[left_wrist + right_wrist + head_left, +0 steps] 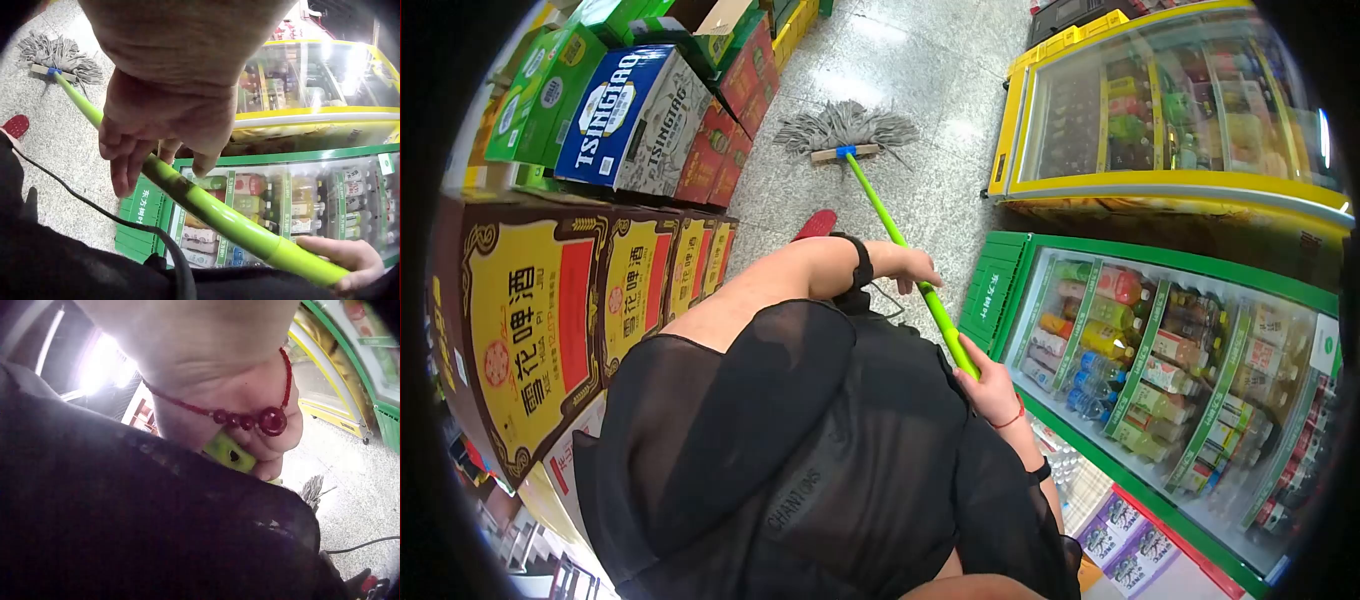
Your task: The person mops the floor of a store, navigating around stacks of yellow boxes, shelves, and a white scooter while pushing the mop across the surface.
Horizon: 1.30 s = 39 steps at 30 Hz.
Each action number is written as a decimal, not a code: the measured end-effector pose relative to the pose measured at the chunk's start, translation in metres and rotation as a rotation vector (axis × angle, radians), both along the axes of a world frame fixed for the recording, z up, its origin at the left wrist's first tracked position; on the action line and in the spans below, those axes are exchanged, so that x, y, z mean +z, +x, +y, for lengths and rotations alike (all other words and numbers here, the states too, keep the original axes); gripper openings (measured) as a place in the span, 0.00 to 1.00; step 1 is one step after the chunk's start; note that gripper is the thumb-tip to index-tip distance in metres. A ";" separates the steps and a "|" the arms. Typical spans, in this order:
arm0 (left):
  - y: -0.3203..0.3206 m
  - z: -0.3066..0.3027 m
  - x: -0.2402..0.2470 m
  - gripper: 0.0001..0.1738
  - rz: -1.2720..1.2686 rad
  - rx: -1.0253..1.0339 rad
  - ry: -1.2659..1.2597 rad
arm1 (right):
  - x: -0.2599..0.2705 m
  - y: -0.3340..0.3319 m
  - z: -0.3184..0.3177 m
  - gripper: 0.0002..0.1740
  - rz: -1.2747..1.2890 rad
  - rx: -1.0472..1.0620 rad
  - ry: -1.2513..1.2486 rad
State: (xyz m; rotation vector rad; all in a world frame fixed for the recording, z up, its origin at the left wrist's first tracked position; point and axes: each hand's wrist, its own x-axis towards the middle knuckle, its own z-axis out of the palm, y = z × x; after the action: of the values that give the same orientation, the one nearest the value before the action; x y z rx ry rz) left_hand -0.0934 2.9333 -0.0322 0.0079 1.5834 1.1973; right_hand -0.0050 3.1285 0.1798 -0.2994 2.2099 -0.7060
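A mop with a bright green handle (pixel 878 200) slants forward and left from my hands. Its grey string head (pixel 845 128) lies spread on the speckled floor, joined to the handle by a blue clip and a pale wooden bar. My left hand (pixel 912 267) holds the handle at mid-length, with fingers and thumb on either side of it in the left wrist view. Nearer my body, my right hand (pixel 992 388) grips the thick upper part of the handle. In the right wrist view, the handle's green end (pixel 231 452) shows under the palm, behind a red bead bracelet.
Stacked beer cartons (pixel 530 330) line the left side, with a blue Tsingtao box (pixel 615 120) on top. Along the right stand a yellow-framed chest cooler (pixel 1160 190) and a green-framed drinks cooler (pixel 1025 290). A red shoe (pixel 818 224) is on the floor near the cartons.
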 end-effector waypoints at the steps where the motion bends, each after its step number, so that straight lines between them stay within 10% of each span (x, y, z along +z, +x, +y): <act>1: -0.006 -0.008 -0.001 0.26 0.010 0.092 0.039 | 0.002 -0.010 -0.012 0.32 0.009 0.019 0.019; 20: -0.269 -0.252 -0.070 0.39 0.435 0.466 -0.451 | -0.109 -0.306 -0.275 0.34 0.070 0.133 0.049; 39: -0.146 -0.022 -0.017 0.34 0.006 -0.053 0.022 | -0.035 -0.110 -0.034 0.33 0.056 -0.062 0.025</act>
State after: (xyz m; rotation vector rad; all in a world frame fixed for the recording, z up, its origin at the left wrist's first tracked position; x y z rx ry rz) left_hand -0.2394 2.9111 -0.0496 0.0679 1.5661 1.1740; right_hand -0.1149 3.0946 0.1447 -0.2413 2.2879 -0.7114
